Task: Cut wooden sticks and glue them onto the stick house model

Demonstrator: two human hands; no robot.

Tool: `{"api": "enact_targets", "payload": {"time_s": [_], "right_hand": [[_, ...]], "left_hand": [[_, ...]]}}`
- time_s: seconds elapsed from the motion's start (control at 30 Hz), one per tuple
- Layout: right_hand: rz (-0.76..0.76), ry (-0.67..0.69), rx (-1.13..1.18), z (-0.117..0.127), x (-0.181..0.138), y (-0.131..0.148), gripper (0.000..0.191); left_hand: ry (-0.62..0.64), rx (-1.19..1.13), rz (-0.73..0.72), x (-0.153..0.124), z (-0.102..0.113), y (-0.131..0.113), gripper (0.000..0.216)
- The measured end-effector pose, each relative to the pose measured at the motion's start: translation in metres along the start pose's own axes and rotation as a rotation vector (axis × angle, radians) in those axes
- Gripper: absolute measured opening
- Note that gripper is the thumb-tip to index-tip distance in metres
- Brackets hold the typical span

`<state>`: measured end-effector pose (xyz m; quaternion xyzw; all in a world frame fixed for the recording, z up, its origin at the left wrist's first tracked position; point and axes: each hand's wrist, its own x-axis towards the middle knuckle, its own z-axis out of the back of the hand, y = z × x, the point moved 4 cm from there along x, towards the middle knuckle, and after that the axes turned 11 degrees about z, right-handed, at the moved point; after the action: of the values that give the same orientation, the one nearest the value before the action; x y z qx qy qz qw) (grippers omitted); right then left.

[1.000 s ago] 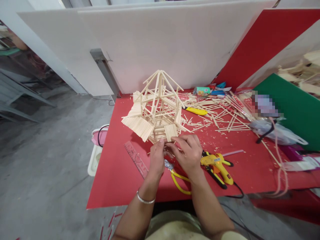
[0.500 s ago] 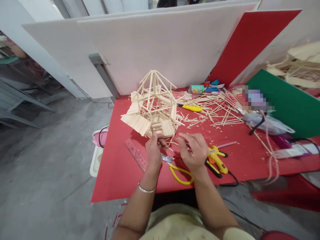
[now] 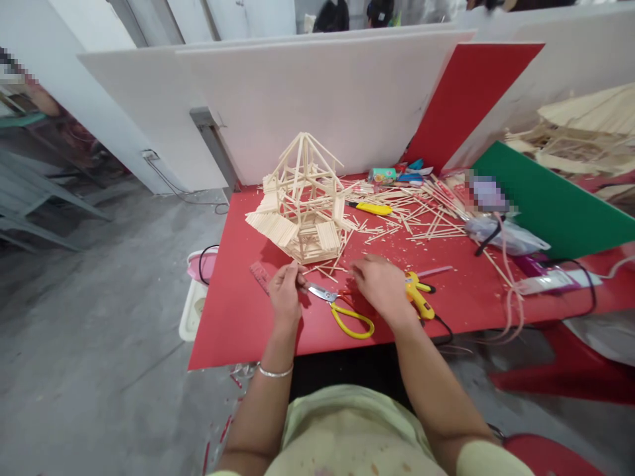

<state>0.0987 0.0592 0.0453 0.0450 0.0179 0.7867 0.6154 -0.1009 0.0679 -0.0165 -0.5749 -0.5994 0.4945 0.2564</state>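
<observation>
A small house-like frame (image 3: 306,198) of thin wooden sticks, with a pointed open roof and slatted panels, stands on the red table. Just in front of it, my left hand (image 3: 286,291) is closed in a pinch; whatever its fingertips hold is too small to make out. Beside those fingers lie scissors (image 3: 351,325) with yellow handles, blades toward the left hand. My right hand (image 3: 381,285) hovers above the table right of the scissors, its fingers curled together, their contents hidden. A clear ruler (image 3: 260,275) is partly covered by my left hand.
A yellow glue gun (image 3: 421,299) with a cord lies right of my right hand. Behind are a yellow cutter knife (image 3: 373,208), loose sticks (image 3: 439,221), a green can (image 3: 383,175) and plastic bags (image 3: 506,235). White boards (image 3: 317,99) and a green board (image 3: 550,205) stand at the table's edges.
Both hands have come away from the stick frame toward me, the left hand also moving left. More of the scissors shows. My view has shifted slightly; the frame stays standing.
</observation>
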Motion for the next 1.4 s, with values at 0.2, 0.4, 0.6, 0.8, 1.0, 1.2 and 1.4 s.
{"api": "enact_targets", "payload": {"time_s": [0.2, 0.4, 0.6, 0.8, 1.0, 1.2, 1.4], "right_hand": [[0.003, 0.093, -0.064, -0.031, 0.033, 0.016, 0.034], [0.042, 0.077, -0.096, -0.054, 0.039, 0.017, 0.035], [0.079, 0.021, -0.074, -0.043, 0.018, 0.025, 0.03], [0.147, -0.231, 0.165, -0.016, -0.02, 0.038, 0.025], [0.255, -0.365, 0.529, -0.013, -0.018, 0.053, 0.028], [0.216, -0.231, 0.588, -0.038, -0.01, 0.058, 0.022], [0.158, -0.299, 0.75, -0.033, -0.009, 0.058, 0.032]], "left_hand": [[0.022, 0.05, -0.036, 0.0, 0.013, 0.009, 0.026], [-0.005, 0.088, -0.039, 0.002, 0.019, 0.012, 0.025], [0.039, 0.166, 0.035, 0.001, 0.02, 0.015, 0.031], [0.079, 0.17, 0.031, -0.002, 0.011, 0.011, 0.035], [0.206, 0.159, 0.029, -0.012, -0.012, 0.0, 0.039], [0.154, 0.123, 0.011, -0.008, -0.006, -0.011, 0.042], [0.231, 0.389, -0.037, 0.0, -0.002, -0.025, 0.046]]}}
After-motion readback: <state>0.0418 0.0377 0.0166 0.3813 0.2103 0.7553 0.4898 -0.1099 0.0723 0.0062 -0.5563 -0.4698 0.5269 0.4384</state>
